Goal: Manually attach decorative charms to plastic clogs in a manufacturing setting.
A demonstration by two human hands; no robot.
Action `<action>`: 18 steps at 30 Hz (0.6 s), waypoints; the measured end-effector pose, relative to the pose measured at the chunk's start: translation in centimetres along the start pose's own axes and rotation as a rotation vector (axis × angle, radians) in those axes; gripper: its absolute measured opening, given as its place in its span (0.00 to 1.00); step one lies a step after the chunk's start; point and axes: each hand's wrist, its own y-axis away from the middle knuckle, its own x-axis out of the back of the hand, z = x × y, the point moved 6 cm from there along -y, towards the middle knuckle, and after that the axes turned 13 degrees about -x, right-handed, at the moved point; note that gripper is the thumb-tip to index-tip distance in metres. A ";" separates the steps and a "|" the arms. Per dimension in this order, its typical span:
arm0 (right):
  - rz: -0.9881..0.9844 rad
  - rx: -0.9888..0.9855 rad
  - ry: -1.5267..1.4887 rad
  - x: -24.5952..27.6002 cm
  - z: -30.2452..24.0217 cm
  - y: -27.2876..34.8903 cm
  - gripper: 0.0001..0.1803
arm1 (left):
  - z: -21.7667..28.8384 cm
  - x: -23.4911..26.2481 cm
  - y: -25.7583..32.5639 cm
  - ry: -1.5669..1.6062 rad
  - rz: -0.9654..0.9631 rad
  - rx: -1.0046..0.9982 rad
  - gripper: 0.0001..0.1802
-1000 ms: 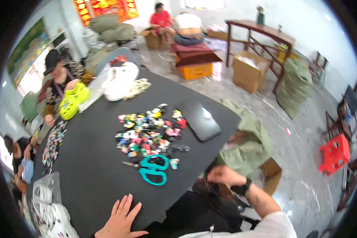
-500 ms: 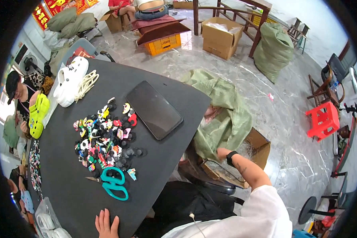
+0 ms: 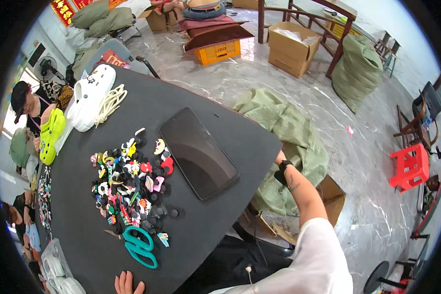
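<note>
My left hand (image 3: 128,283) lies at the near edge of the black tabletop (image 3: 186,235), its fingers stretched out and apart from anything else. My right hand (image 3: 280,158) reaches down past the table's right edge into a green woven sack (image 3: 304,142); its fingers are hidden there. Teal-handled scissors (image 3: 139,247) lie on the table beyond my left hand. Beyond them spreads a heap of small colourful shoe charms (image 3: 132,186) with black backs. A black smartphone (image 3: 199,153) rests right of the heap.
White clogs (image 3: 90,98), a bundle of cream cord (image 3: 111,105) and a lime clog (image 3: 52,136) sit along the far left. A person (image 3: 32,105) is beside them. Right of the table are an open carton (image 3: 334,198) and a red stool (image 3: 409,167).
My right hand has moved up and farther away, now mostly out of sight at the sack's opening beside the table. The view has shifted slightly. My left hand stays at the table's near edge.
</note>
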 end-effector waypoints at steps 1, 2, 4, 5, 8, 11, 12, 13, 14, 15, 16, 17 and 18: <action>0.056 -0.021 0.059 3.0 6.3 -1.9 0.12 | -1.1 -0.5 -1.1 0.032 -0.010 -0.073 0.46; -0.007 -0.034 0.043 -0.9 7.4 -0.9 0.12 | -1.2 -0.7 -1.0 0.019 -0.024 -0.035 0.46; -0.159 -0.016 -0.005 -9.0 5.4 3.5 0.12 | 0.0 -0.1 1.0 -0.005 -0.079 0.053 0.46; -0.211 -0.029 -0.010 -10.8 4.5 4.1 0.12 | 0.3 -0.2 1.4 -0.009 -0.087 0.087 0.46; -0.318 -0.116 0.021 -11.7 1.6 0.2 0.12 | 0.1 -0.7 1.6 -0.015 -0.118 0.055 0.48; -0.412 -0.209 0.063 -10.4 -2.2 -6.0 0.12 | -0.6 -1.7 1.6 -0.021 -0.094 0.015 0.49; -0.460 -0.221 0.068 -11.0 -4.2 -6.4 0.12 | -0.5 -1.6 2.0 -0.023 -0.091 0.029 0.49; -0.501 -0.245 0.073 -11.1 -3.6 -6.0 0.12 | -0.6 -1.6 1.9 -0.009 -0.099 0.019 0.48; -0.553 -0.257 0.080 -11.1 -3.0 -5.5 0.12 | -0.6 -1.4 2.2 -0.012 -0.106 0.038 0.48; -0.598 -0.269 0.094 -10.1 -1.8 -5.3 0.12 | -0.6 -1.4 2.3 0.003 -0.122 0.054 0.48; -0.638 -0.281 0.114 -9.0 -0.6 -5.4 0.12 | -0.7 -1.7 2.1 0.020 -0.133 0.065 0.47; -0.683 -0.289 0.135 -8.5 -1.1 -5.2 0.12 | -0.7 -1.6 2.1 0.025 -0.129 0.080 0.47; -0.724 -0.304 0.156 -9.1 -2.2 -4.6 0.12 | -0.8 -1.7 2.1 0.034 -0.156 0.085 0.46</action>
